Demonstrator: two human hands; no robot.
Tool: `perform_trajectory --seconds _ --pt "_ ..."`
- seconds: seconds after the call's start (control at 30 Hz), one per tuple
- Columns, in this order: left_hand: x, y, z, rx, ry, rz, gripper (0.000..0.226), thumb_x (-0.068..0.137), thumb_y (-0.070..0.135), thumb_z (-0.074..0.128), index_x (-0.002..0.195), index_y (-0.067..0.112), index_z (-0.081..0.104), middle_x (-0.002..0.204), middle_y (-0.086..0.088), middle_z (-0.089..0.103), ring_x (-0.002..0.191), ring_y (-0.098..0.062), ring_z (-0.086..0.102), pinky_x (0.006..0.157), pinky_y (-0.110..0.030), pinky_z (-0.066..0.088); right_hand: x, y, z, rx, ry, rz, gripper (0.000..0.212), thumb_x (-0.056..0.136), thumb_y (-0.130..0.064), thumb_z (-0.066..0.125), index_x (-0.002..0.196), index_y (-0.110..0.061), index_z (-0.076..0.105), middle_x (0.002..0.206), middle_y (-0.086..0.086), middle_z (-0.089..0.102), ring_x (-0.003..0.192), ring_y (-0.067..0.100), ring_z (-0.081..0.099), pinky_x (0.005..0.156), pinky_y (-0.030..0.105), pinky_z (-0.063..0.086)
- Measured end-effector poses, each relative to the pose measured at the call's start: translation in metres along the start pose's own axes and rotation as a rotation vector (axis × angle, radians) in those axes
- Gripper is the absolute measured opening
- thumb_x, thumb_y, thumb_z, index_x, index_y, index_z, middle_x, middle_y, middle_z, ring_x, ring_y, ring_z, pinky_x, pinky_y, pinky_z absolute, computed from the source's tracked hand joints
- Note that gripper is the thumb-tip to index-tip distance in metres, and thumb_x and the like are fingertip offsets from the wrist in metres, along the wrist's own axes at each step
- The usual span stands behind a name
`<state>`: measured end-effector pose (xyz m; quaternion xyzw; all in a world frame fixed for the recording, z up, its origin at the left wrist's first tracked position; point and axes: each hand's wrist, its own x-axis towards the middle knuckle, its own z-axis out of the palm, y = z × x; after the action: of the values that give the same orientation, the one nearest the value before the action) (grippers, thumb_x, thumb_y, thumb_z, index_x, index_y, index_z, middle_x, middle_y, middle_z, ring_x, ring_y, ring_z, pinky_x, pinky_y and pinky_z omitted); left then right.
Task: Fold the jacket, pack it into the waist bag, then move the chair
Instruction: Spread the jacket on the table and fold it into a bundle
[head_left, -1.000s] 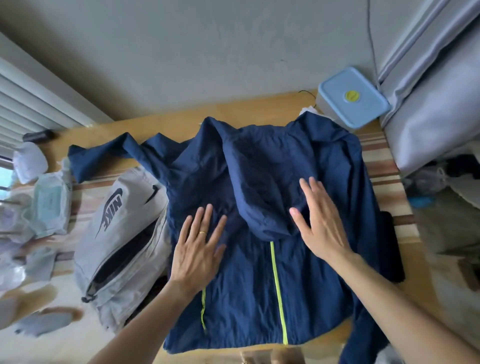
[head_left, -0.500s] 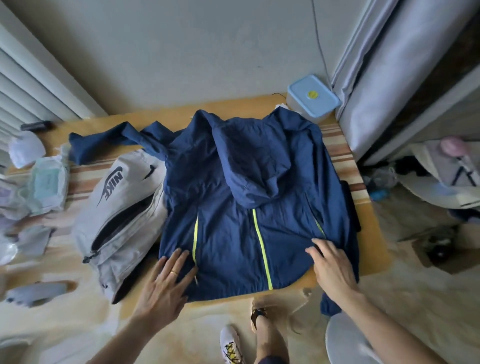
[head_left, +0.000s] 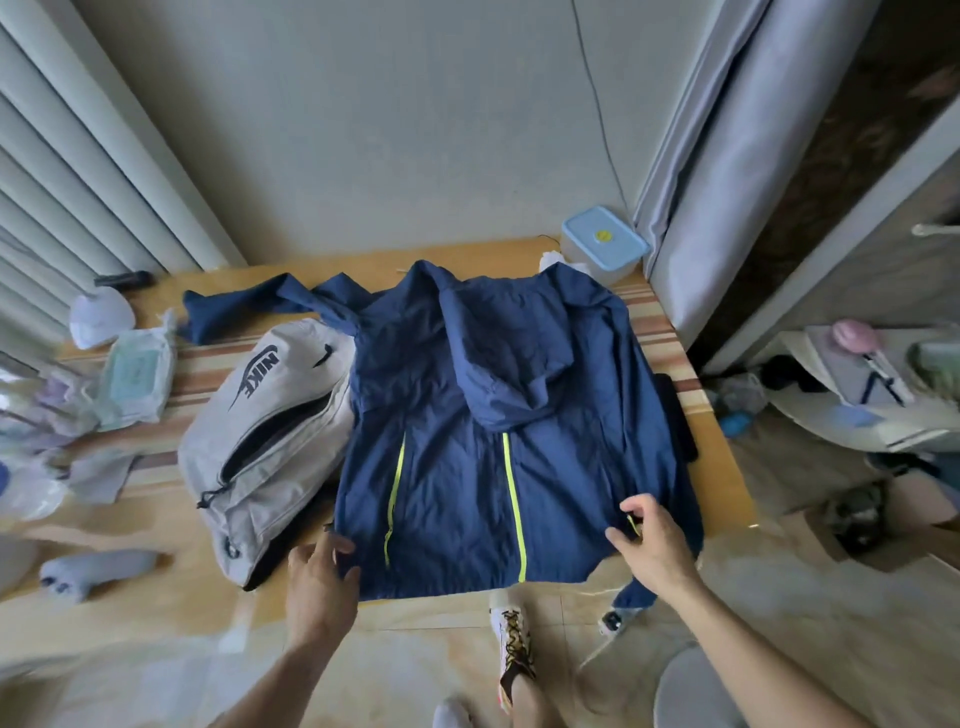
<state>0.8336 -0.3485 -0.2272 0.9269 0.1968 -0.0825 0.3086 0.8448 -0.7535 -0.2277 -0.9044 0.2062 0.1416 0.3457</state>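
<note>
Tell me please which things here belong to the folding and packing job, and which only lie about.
For the job: navy jacket, grey waist bag, left hand, right hand.

Only lying about: blue-lidded box, wipes pack, white cap, grey sock.

We see the jacket (head_left: 483, 415), thin crinkled navy cloth with a faint sheen; the waist bag (head_left: 270, 431), matt grey fabric; the table (head_left: 727, 467), smooth glossy wood.
</note>
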Motion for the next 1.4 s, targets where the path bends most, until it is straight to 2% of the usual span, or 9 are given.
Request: perform_trajectory --seconds 0.23,0.4,0.53,0.63,0.7,0.83,0.97,1.13,1.4 --pt "0.004 -0.007 -0.025 0.081 -0.081 -0.009 0.045 0.079 -0.01 0.057 0.118 0.011 0.068 0.11 -0.01 0.065 0.081 -0.038 0.069 0.065 -0.04 0.053 0.012 -0.021 -0.014 -0.167 0.146 0.054 0.028 0.079 0.009 0.063 0.094 -0.015 0.06 0.083 0.001 0.07 0.084 0.03 0.068 0.069 0.036 0.05" --pt "0.001 -0.013 -0.026 0.411 -0.054 0.017 0.039 0.073 0.015 0.067 0.112 0.02 0.069 0.106 -0.016 0.057 0.087 -0.042 0.061 0.067 -0.045 0.054 0.01 0.0 -0.017 -0.08 0.282 0.209 0.036 0.087 -0.019 0.074 0.12 -0.015 0.06 0.116 0.012 0.067 0.105 0.038 0.066 0.078 0.041 0.05" --pt "-0.003 0.061 0.006 0.451 -0.078 0.521 0.036 0.076 0.038 0.056 0.11 0.03 0.065 0.108 -0.002 0.058 0.088 -0.027 0.061 0.062 -0.036 0.051 0.016 0.032 -0.021 -0.059 0.3 0.463 0.072 0.078 -0.029 0.084 0.134 -0.003 0.049 0.128 0.026 0.052 0.11 0.048 0.06 0.086 0.052 0.052" --pt "-0.005 0.137 0.056 0.439 -0.302 0.833 0.047 0.069 0.04 0.067 0.116 0.034 0.064 0.119 0.001 0.061 0.097 -0.022 0.065 0.069 -0.032 0.055 0.029 0.045 -0.031 -0.152 0.252 0.459 0.037 0.085 -0.024 0.078 0.108 0.001 0.063 0.11 0.029 0.06 0.102 0.048 0.062 0.084 0.051 0.055" --pt "-0.006 0.172 0.088 0.54 -0.503 0.896 0.06 0.065 0.053 0.062 0.124 0.041 0.059 0.131 0.001 0.061 0.111 -0.02 0.064 0.077 -0.03 0.059 0.04 0.043 -0.049 -0.086 0.216 0.493 0.027 0.091 -0.026 0.071 0.082 -0.004 0.058 0.097 0.03 0.066 0.096 0.047 0.064 0.079 0.049 0.053" --pt "-0.002 0.208 0.14 0.677 -0.714 0.957 0.055 0.06 0.069 0.051 0.113 0.061 0.061 0.141 0.013 0.061 0.125 -0.017 0.058 0.083 -0.027 0.061 0.074 0.035 -0.11 0.378 0.252 0.59 0.034 0.097 -0.036 0.058 0.098 -0.003 0.054 0.114 0.03 0.067 0.105 0.044 0.063 0.088 0.047 0.048" --pt "0.016 0.253 0.131 0.224 -0.783 0.695 0.033 0.088 0.042 0.054 0.12 0.046 0.062 0.121 0.011 0.07 0.118 -0.008 0.057 0.094 -0.031 0.058 0.092 -0.027 -0.19 0.857 0.3 0.454 0.026 0.091 -0.034 0.072 0.106 -0.014 0.066 0.122 0.013 0.07 0.106 0.031 0.066 0.076 0.04 0.057" --pt "0.076 0.285 0.061 -0.441 -0.641 0.114 0.045 0.087 0.061 0.057 0.111 0.026 0.072 0.099 0.001 0.078 0.087 -0.011 0.071 0.091 -0.041 0.056 0.12 -0.162 -0.217 1.067 0.093 0.021 0.032 0.081 -0.026 0.079 0.109 -0.016 0.068 0.105 0.007 0.078 0.09 0.024 0.073 0.082 0.042 0.055" --pt "0.167 0.287 -0.072 -1.24 -0.513 -0.322 0.059 0.099 0.058 0.045 0.126 0.014 0.072 0.127 -0.015 0.072 0.116 -0.031 0.069 0.101 -0.048 0.055 0.141 -0.337 -0.073 0.734 -0.511 -0.261 0.042 0.095 -0.041 0.061 0.133 -0.023 0.058 0.13 -0.001 0.067 0.109 0.012 0.068 0.089 0.029 0.054"
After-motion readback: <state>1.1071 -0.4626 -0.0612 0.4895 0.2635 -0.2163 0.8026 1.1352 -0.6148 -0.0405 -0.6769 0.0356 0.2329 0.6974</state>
